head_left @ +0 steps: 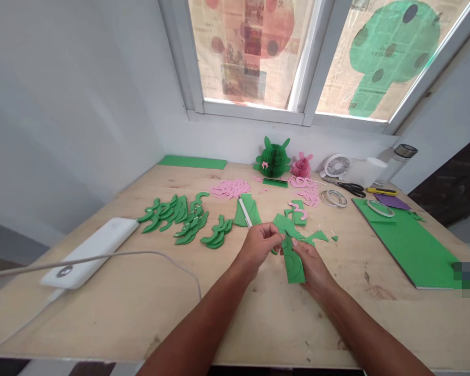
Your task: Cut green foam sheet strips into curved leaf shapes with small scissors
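Both hands meet over the middle of the table at a green paper strip (293, 263) with curved outlines on it. My left hand (260, 241) pinches the strip's upper end between thumb and fingers. Along the right edge, my right hand (309, 258) grips the same strip, thumb on top. Just beyond lie green paper scraps (285, 223). A white pen (244, 211) rests on a green paper piece (253, 206) ahead of my left hand. To the left are several stacks of curved green cutouts (191, 227).
Pink cutouts (231, 188) lie farther back, before a green honeycomb paper figure (273, 159) and a smaller pink one (302, 166). At right are black scissors (352, 188), tape rolls (334, 198) and a green sheet (411, 250). A white power bank (94, 250) with a cable sits left.
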Demonstrator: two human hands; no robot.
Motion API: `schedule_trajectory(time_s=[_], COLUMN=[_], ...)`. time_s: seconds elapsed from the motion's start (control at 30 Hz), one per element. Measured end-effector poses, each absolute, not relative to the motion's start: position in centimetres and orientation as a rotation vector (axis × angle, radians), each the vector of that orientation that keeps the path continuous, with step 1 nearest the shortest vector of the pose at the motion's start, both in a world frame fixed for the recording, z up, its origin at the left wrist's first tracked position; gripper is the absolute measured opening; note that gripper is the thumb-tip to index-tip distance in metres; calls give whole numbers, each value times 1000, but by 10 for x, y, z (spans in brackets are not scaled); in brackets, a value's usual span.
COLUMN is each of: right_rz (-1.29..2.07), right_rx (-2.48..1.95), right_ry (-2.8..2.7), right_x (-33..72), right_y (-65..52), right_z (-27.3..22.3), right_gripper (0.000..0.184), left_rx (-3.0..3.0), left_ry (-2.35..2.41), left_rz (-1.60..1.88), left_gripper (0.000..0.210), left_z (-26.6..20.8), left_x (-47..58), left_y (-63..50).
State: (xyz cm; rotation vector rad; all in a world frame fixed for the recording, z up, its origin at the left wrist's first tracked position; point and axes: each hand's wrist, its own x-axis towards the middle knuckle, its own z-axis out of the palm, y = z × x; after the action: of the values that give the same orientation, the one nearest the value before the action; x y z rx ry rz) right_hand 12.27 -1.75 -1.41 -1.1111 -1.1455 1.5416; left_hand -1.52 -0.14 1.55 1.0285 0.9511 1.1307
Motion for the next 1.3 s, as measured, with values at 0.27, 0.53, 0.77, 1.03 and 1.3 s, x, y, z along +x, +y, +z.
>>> schedule_trajectory(time_s=[0.27,0.53,0.77,1.03,1.3], right_rz=[1553,1554,1566,1579,1614], right_rx=[-1107,-1135,-1151,-1145,-1111], right_ry=[-1169,-1145,-1102,-1111,-1145], right_x=[124,124,124,124,124], right_y=[-18,-18,-19,-19,-19], right_z=[-14,-15,-13,-13,-16], right_gripper=[44,44,44,44,44], left_rx=[1023,1028,1028,1037,1059], left_ry=[949,948,952,961,969], left_rz=[1119,1111,1100,1094,1120], left_gripper=[17,18,17,16,15], left_z=[19,20,21,21,18], left_x=[-16,-17,-18,-18,-19], left_y=[-2,-2,-2,-1,2])
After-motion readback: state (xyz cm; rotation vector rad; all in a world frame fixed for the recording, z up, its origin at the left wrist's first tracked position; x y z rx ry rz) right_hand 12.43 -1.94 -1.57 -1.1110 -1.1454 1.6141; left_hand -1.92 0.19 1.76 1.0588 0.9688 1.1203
